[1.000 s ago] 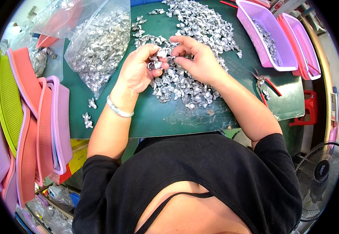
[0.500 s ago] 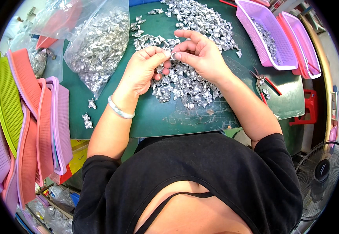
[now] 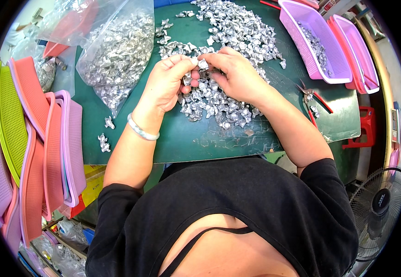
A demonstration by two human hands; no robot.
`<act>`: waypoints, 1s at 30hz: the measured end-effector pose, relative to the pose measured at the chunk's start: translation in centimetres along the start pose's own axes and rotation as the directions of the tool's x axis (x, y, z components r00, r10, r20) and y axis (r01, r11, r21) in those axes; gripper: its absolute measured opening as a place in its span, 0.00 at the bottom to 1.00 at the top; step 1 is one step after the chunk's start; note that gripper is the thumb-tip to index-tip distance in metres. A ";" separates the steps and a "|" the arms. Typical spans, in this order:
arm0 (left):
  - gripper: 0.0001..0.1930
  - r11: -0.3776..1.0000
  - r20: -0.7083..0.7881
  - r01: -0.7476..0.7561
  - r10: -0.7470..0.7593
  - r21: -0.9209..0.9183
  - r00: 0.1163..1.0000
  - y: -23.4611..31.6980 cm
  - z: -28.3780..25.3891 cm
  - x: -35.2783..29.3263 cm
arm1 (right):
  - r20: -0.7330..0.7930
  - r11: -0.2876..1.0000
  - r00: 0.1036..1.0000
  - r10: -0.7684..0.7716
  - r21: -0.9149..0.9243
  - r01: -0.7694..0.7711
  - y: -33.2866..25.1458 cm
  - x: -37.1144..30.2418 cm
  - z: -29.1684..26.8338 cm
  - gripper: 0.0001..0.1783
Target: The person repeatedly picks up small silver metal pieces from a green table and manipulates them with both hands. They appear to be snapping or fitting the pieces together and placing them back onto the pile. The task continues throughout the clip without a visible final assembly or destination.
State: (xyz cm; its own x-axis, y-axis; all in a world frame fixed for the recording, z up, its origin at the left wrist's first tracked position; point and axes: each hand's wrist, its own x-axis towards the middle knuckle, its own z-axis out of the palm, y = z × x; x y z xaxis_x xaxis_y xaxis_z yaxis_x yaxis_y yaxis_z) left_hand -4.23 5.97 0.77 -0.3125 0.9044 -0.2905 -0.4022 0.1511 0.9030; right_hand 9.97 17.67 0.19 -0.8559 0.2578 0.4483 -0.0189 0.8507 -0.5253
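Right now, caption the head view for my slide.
Both hands, left hand and right hand, pinch a small silver piece above a heap on a green mat.

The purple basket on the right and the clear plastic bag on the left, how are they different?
The purple basket is stiff, with walls full of small holes, while the clear plastic bag is soft and crinkled. The basket holds only a thin scatter of small silver metal pieces; the bag looks stuffed with them. The basket is open on top, but the bag wraps around its load. Both lie on the green mat and hold the same kind of shiny pieces.
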 end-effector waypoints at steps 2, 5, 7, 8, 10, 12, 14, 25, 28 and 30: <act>0.05 1.000 -0.002 -0.005 0.005 -0.002 1.000 0.1 0.1 -0.1 | -0.012 0.999 0.999 0.031 0.031 -0.031 0.0 0.0 0.0 0.19; 0.05 1.000 -0.002 -0.010 0.010 0.002 1.000 0.1 0.1 -0.2 | -0.047 0.996 0.997 0.061 0.074 -0.058 0.2 -0.3 0.1 0.19; 0.05 1.000 -0.003 -0.013 0.013 0.005 1.000 0.1 0.1 -0.2 | -0.079 0.994 0.995 0.063 0.098 -0.055 0.4 -0.4 0.2 0.18; 0.04 1.000 -0.005 -0.013 0.013 0.007 1.000 0.1 0.1 -0.2 | -0.074 0.972 0.989 0.130 0.208 -0.112 0.3 -0.4 0.0 0.19; 0.04 1.000 -0.003 -0.013 0.013 0.012 1.000 0.1 0.2 -0.2 | -0.043 0.882 0.965 0.259 0.417 -0.218 -0.1 -0.2 -0.4 0.19; 0.05 1.000 0.006 -0.010 0.010 0.020 1.000 0.1 0.4 -0.3 | -0.001 0.807 0.965 0.263 0.549 -0.219 -0.1 -0.2 -0.3 0.21; 0.05 1.000 0.037 0.006 -0.007 0.013 0.999 0.0 0.5 -0.3 | 0.066 0.719 0.956 0.287 0.645 -0.260 -0.4 -0.4 -0.3 0.22; 0.10 0.993 0.071 0.031 -0.023 -0.112 0.997 0.6 -0.2 -0.1 | -0.641 0.925 0.690 0.337 0.087 -0.371 5.9 -3.0 -15.2 0.17; 0.10 0.988 0.066 0.041 -0.032 -0.151 0.997 0.4 -0.4 0.3 | -0.645 0.582 0.682 0.345 -0.422 -0.695 6.9 -4.8 -17.9 0.20; 0.11 0.984 0.062 0.045 -0.035 -0.170 0.997 0.4 -0.4 0.3 | -0.611 0.609 0.758 0.230 -0.518 -0.601 6.7 -4.7 -17.0 0.20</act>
State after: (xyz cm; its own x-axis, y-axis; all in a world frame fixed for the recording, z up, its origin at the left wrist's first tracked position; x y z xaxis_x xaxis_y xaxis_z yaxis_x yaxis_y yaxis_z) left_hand -4.87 6.16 0.89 -0.2440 0.9216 -0.3017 -0.5566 0.1217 0.8218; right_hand 22.65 29.97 6.82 -0.3375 0.6703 0.6609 0.7706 0.5999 -0.2150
